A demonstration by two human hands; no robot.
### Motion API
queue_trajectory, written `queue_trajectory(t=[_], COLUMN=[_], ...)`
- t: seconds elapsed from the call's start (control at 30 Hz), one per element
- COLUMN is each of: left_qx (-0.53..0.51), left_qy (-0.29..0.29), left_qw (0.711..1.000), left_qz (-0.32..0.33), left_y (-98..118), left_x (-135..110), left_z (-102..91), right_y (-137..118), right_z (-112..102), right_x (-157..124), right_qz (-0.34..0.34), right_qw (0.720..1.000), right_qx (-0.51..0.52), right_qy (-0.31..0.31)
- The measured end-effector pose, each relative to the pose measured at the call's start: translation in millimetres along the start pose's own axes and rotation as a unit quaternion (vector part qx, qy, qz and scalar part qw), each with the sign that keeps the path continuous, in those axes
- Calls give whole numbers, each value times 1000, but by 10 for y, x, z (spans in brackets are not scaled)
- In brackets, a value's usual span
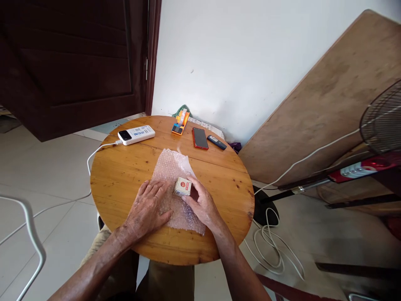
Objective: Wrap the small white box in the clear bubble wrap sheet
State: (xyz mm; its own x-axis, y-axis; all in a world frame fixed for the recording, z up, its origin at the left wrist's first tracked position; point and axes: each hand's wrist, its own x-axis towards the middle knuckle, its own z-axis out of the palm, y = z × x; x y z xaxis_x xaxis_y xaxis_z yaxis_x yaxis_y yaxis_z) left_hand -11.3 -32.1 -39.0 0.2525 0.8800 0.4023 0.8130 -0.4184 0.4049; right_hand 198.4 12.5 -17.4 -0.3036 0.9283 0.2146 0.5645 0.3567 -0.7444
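Observation:
A sheet of bubble wrap [175,167] lies on the round wooden table [119,179]. Over its middle is a small cream box [183,186] with red print on top. My right hand [203,204] grips this box from the right, thumb at the near side and fingers behind. Whether the box rests on the wrap or is slightly lifted, I cannot tell. My left hand [149,205] lies flat, fingers stretched out, across the left edge of the bubble wrap and the table.
Toward the table's back are a white power bank [136,135] with a cable, an orange tape dispenser [181,122], a red-edged phone [200,138] and a dark handheld device [216,142]. A fan [382,117] and a leaning board [322,92] stand right; coiled cable [269,251] lies on the floor.

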Motion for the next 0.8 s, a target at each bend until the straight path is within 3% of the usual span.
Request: queue_trajectory(t=[0.13, 0.5, 0.67, 0.8], left_qx=[-1, -10, -56, -94], left_qy=[2, 6, 25, 61], left_qw=[1000, 1000, 998, 993], left_qz=[1, -2, -6, -22], left_y=[0, 20, -4, -28], left_x=[3, 1, -27, -43], left_z=[-11, -34, -88, -116], right_y=[15, 23, -55, -259], right_z=[-22, 16, -205, -420], right_x=[2, -21, -145, -357], right_qz=[-23, -5, 51, 23], right_qw=[999, 1000, 996, 992], right_qx=[15, 16, 68, -1], right_qy=[-17, -20, -15, -127])
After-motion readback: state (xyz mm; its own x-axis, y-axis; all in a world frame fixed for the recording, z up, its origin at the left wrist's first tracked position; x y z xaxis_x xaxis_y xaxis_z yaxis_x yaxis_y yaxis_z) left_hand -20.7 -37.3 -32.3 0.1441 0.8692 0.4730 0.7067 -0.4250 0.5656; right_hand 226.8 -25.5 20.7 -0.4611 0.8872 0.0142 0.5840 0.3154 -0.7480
